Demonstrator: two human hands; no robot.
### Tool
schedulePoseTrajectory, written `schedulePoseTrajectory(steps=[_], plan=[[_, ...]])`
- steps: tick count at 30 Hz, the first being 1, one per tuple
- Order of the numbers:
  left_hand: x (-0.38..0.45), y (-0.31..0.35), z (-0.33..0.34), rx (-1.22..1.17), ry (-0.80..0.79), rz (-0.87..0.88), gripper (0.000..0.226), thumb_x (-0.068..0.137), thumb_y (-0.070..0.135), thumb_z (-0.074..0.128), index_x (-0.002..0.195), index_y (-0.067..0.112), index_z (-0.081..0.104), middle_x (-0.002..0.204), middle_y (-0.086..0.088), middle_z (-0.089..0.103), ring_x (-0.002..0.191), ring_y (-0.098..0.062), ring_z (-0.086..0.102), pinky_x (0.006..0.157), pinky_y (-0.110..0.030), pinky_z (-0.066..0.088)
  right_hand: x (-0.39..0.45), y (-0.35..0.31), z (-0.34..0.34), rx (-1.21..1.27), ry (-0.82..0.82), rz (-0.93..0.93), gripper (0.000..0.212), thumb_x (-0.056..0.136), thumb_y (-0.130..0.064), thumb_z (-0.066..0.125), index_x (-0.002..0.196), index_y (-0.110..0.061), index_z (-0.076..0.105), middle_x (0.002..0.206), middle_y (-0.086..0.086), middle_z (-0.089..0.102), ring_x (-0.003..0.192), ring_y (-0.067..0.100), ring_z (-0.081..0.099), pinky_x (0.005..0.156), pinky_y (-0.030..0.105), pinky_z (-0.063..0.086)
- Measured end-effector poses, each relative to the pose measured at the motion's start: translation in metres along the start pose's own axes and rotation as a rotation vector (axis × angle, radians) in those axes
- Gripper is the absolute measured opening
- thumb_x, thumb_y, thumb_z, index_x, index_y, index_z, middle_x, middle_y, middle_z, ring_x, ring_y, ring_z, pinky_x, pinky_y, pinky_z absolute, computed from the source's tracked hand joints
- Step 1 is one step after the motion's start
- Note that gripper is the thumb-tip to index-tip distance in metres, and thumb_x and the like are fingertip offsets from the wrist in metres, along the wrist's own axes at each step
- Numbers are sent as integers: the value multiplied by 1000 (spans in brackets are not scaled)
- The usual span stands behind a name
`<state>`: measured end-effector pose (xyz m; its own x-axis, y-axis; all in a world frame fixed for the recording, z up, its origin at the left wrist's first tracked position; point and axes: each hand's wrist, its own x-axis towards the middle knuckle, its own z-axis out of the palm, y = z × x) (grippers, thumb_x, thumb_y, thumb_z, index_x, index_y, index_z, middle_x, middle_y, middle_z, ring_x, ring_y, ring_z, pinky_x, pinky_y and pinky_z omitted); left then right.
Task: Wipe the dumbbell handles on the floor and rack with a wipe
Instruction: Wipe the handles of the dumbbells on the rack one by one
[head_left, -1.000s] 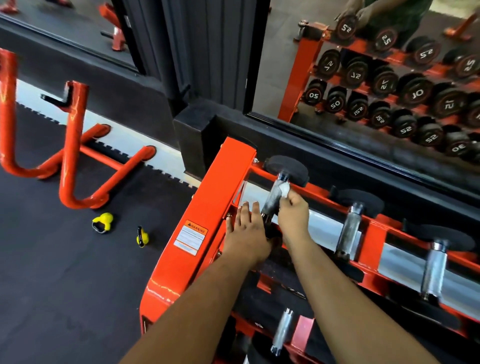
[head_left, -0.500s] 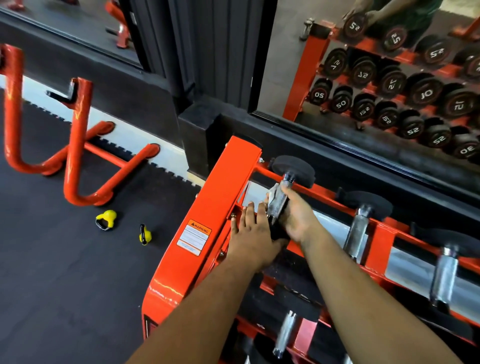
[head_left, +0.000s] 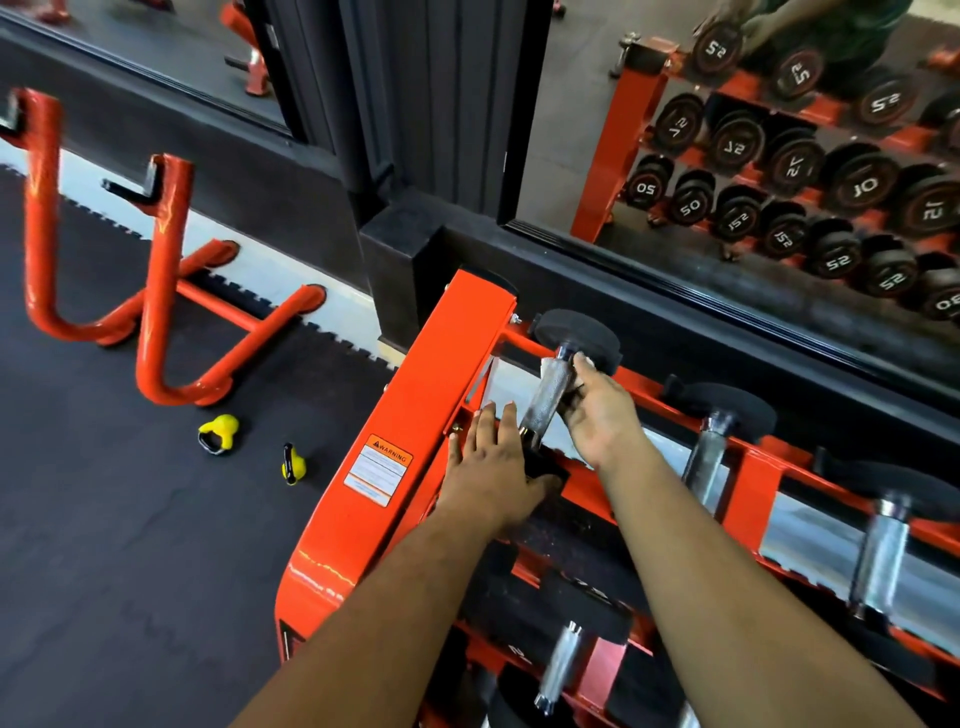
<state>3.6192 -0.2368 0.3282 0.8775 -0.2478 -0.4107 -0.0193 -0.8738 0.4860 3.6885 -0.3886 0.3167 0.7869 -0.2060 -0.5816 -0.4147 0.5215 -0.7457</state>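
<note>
An orange dumbbell rack runs from the centre to the lower right. On its top row, at the left end, lies a dumbbell with a knurled chrome handle and black heads. My right hand curls round that handle from the right side; a small bit of white wipe shows at its fingertips. My left hand lies flat, fingers straight, on the dumbbell's near black head and the rack edge. Two more chrome handles sit further right on the same row.
A lower-row dumbbell handle shows near the bottom. Two small yellow kettlebells stand on the black rubber floor left of the rack. An orange tube frame stands at far left. A wall mirror behind reflects the rack.
My right hand has slid along the handle, from lower on it half a second ago toward the far head, with more bare knurling showing. My left hand stays put.
</note>
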Motion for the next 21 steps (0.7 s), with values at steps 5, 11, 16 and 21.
schedulePoseTrajectory(steps=[5,11,16,21], plan=[[1,0,1,4,-7,-10,107,93,64,56,160,20,-15,168,-7,-19,156,-23,-15,126,-49,-4,-31,19,-23,-497,-179,80,20,98,-25,66,108,-9,72,104,16,76,98,31,73,91,45,56],[1,-1,2,-22,-2,-19,103,96,58,54,159,23,-19,168,-4,-23,155,-20,-17,127,-47,-5,-21,-2,-18,-1460,59,-960,42,99,-12,53,140,-24,55,120,6,71,103,22,67,81,35,55],[-2,1,0,-44,2,-10,106,93,54,60,160,21,-16,168,-6,-20,156,-22,-15,126,-47,-5,-17,-12,-13,-2175,-290,-1065,64,96,-5,39,158,-16,28,166,5,23,155,21,15,126,39,7],[2,-2,4,-55,25,-2,110,90,60,61,160,22,-14,169,-6,-17,156,-22,-12,127,-48,-3,-22,-10,-40,-2240,-721,-1307,56,86,-8,50,141,-17,56,152,2,49,147,19,37,122,41,8]])
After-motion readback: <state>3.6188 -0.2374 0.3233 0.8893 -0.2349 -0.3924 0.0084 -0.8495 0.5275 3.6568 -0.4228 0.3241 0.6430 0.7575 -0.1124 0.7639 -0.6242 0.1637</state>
